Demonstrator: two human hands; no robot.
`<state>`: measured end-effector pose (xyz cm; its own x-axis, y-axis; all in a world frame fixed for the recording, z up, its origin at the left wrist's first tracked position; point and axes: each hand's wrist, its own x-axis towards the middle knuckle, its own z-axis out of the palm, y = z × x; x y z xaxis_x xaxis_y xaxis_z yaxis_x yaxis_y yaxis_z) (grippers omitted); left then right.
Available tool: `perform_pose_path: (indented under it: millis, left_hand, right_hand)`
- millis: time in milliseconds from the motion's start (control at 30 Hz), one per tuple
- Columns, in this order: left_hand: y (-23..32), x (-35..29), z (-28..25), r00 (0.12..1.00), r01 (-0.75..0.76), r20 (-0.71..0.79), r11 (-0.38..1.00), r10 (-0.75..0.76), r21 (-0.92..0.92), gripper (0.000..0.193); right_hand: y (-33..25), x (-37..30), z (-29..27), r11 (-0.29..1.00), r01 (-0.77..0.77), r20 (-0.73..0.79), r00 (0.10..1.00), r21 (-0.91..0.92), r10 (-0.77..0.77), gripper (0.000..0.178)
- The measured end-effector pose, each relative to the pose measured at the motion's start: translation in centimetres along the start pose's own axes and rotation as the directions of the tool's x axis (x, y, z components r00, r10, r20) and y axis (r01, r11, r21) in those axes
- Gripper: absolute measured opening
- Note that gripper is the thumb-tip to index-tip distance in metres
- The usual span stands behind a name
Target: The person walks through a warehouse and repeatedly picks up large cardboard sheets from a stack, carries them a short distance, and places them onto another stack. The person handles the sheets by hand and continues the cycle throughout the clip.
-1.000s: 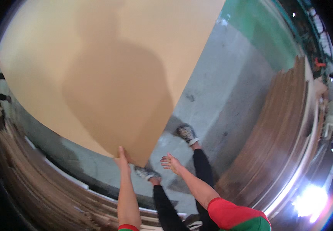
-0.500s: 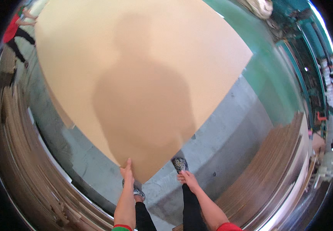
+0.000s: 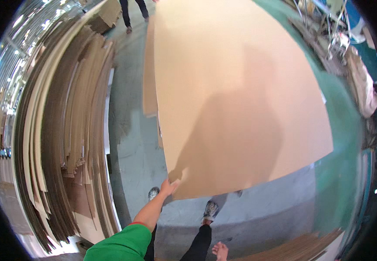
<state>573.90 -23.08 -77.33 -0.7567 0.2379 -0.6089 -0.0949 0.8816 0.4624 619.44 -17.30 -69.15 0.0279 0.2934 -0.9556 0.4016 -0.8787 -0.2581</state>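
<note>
The right hand (image 3: 220, 250) hangs by the lower edge of view, fingers loosely bent, well apart from the board; the left hand (image 3: 169, 187) clasps the near left corner of a large tan board (image 3: 240, 82); the board lies out in front of the person, its face plain, smooth and marked by a broad dark shadow; patterned shoes (image 3: 211, 210) stand on grey floor (image 3: 132, 148) just beyond its near edge; a brown stack (image 3: 293, 249) lies at lower right, a taller layered stack (image 3: 53, 130) at left across a floor strip; a second tan piece (image 3: 149, 74) shows beside the board's left edge; green floor (image 3: 343, 117) borders its right; another person's legs (image 3: 126, 15) stand beyond; the board's longer visible extent points away from the person, its far end cut off by the frame.
</note>
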Motion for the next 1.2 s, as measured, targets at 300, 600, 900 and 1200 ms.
perform_pose_path:
  millis: [300, 600, 900, 1200]
  left_hand:
    - [-8.2, -28.5, -9.3, 0.96, 0.073, 0.276, 0.995, -0.05, -0.072, 0.057]
    - [-16.9, -46.7, -15.9, 0.954, 0.105, -0.234, 0.94, -0.187, -0.326, 0.049]
    - [-46.3, -66.0, -34.2, 0.143, -0.123, -0.659, 0.648, -0.738, -0.752, 0.05]
    - [-71.7, -71.3, -61.1, -0.257, -0.145, -0.653, 0.696, -0.713, -0.703, 0.056]
  right_hand:
    - [-12.1, -2.7, -7.1, 0.897, 0.323, 0.36, 0.91, -0.3, -0.207, 0.031]
    - [-28.4, -6.9, 5.9, 0.666, 0.474, 0.484, 0.854, -0.576, -0.189, 0.027]
    - [-2.2, -21.9, 26.9, 0.296, 0.681, 0.66, 0.729, -0.67, -0.184, 0.014]
    - [21.9, -36.0, 30.3, -0.064, 0.91, 0.912, 0.405, -0.409, -0.062, 0.022]
